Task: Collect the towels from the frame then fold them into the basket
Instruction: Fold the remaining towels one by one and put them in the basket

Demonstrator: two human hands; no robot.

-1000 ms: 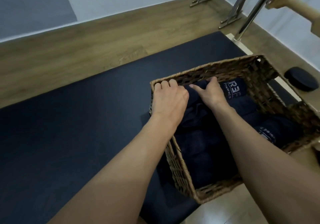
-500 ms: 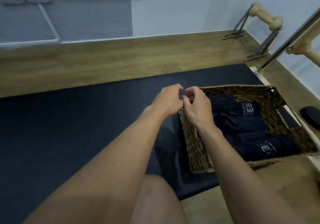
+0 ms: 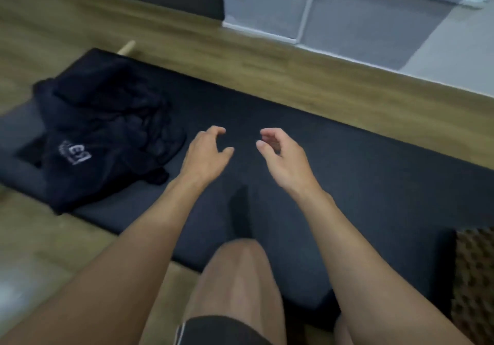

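towels (image 3: 101, 136): dark navy — white logo print
mat (image 3: 347, 163): dark charcoal
basket (image 3: 473, 278): brown woven pattern
floor (image 3: 240, 58): wood grain — tan
wall (image 3: 361, 10): pale grey

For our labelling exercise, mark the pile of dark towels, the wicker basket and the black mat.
pile of dark towels (image 3: 107, 130), head view, crumpled cloth above the logo
wicker basket (image 3: 474, 278), head view, woven wall at right edge
black mat (image 3: 374, 163), head view, bare surface near its far edge
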